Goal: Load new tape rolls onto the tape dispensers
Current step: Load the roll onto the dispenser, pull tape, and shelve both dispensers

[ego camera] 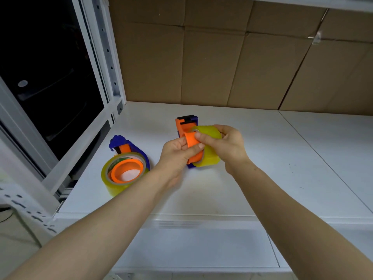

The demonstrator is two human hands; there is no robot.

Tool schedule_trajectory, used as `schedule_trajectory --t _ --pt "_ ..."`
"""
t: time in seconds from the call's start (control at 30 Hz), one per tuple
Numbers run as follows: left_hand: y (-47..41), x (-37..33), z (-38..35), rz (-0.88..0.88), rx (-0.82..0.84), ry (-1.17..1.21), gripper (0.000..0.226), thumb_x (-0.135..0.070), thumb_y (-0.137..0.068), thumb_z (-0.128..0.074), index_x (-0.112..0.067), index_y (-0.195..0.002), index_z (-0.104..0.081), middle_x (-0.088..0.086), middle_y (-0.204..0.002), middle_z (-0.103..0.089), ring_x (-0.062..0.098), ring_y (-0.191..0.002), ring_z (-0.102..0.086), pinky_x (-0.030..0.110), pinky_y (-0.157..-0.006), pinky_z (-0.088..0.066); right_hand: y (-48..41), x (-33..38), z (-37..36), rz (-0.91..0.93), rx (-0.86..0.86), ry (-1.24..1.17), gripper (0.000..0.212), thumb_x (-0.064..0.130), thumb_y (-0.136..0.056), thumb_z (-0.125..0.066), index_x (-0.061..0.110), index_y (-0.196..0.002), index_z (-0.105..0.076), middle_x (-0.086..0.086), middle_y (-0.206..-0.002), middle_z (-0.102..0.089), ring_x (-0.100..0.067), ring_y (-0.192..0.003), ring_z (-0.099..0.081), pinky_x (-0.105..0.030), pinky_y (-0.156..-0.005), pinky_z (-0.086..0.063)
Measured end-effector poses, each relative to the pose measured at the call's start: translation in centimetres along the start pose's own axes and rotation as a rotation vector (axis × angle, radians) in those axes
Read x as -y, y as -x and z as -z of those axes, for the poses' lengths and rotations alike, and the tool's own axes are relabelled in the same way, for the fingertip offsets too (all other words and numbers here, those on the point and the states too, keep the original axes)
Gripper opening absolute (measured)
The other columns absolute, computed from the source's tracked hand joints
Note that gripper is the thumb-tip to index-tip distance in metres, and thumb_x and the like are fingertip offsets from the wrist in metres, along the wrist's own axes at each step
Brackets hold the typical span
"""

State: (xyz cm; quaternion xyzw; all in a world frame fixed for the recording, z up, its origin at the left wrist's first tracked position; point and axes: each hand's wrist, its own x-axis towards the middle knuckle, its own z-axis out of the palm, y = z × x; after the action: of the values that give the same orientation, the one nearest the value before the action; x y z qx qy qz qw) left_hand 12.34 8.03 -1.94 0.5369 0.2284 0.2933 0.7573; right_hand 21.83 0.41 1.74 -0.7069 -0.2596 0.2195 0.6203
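An orange and blue tape dispenser is held above the white shelf at the middle. My left hand grips its orange hub and body from the left. My right hand is closed on a yellowish clear tape roll that sits against the dispenser's orange hub; how far the roll is on the hub is hidden by my fingers. To the left, a second blue and orange dispenser lies flat on the shelf with a yellowish tape roll around its orange hub.
Brown cardboard boxes form a wall behind the shelf. A white metal shelf frame with a dark space behind it runs along the left. The shelf's front edge is near my forearms.
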Motion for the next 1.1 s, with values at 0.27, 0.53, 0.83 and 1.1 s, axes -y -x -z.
schedule_trajectory --t 0.27,0.53,0.83,1.1 --pt "0.1 -0.2 -1.5 -0.239 -0.150 -0.164 0.016 0.000 -0.086 -0.059 -0.015 -0.089 -0.064 0.003 -0.086 -0.068 0.008 -0.079 -0.065 0.016 -0.076 -0.052 0.3 -0.5 -1.2 0.106 -0.245 -0.183 0.060 0.007 -0.069 -0.079 0.013 -0.121 -0.048 0.009 -0.091 -0.055 -0.009 -0.082 -0.060 -0.028 -0.080 -0.053" --pt "-0.6 -2.0 0.3 -0.138 -0.190 -0.137 0.028 -0.005 -0.091 -0.053 -0.002 -0.119 -0.058 0.008 -0.100 -0.068 0.015 -0.085 -0.064 0.022 -0.081 -0.051 0.1 0.7 2.3 0.109 -0.137 -0.357 0.051 0.007 -0.058 -0.063 0.008 -0.108 -0.061 0.003 -0.078 -0.061 -0.010 -0.069 -0.056 -0.018 -0.057 -0.045" --pt "0.3 -3.3 -0.4 0.030 -0.080 0.130 0.027 -0.027 -0.093 -0.043 -0.014 -0.104 -0.063 0.005 -0.085 -0.069 0.020 -0.075 -0.065 0.030 -0.066 -0.054 -0.8 0.8 4.6 -0.019 0.373 -0.732 0.071 0.020 -0.039 -0.086 0.011 -0.106 -0.063 -0.006 -0.083 -0.071 -0.020 -0.079 -0.067 -0.034 -0.083 -0.053" --pt "1.8 -2.5 -1.4 -0.116 0.182 0.050 0.042 -0.012 -0.068 -0.075 -0.013 -0.108 -0.063 0.000 -0.091 -0.074 0.013 -0.086 -0.071 0.024 -0.069 -0.055 -1.6 -0.9 2.2 -0.040 0.308 -0.743 0.039 0.022 -0.070 -0.060 0.010 -0.107 -0.061 -0.013 -0.095 -0.066 -0.029 -0.090 -0.064 -0.039 -0.081 -0.054"
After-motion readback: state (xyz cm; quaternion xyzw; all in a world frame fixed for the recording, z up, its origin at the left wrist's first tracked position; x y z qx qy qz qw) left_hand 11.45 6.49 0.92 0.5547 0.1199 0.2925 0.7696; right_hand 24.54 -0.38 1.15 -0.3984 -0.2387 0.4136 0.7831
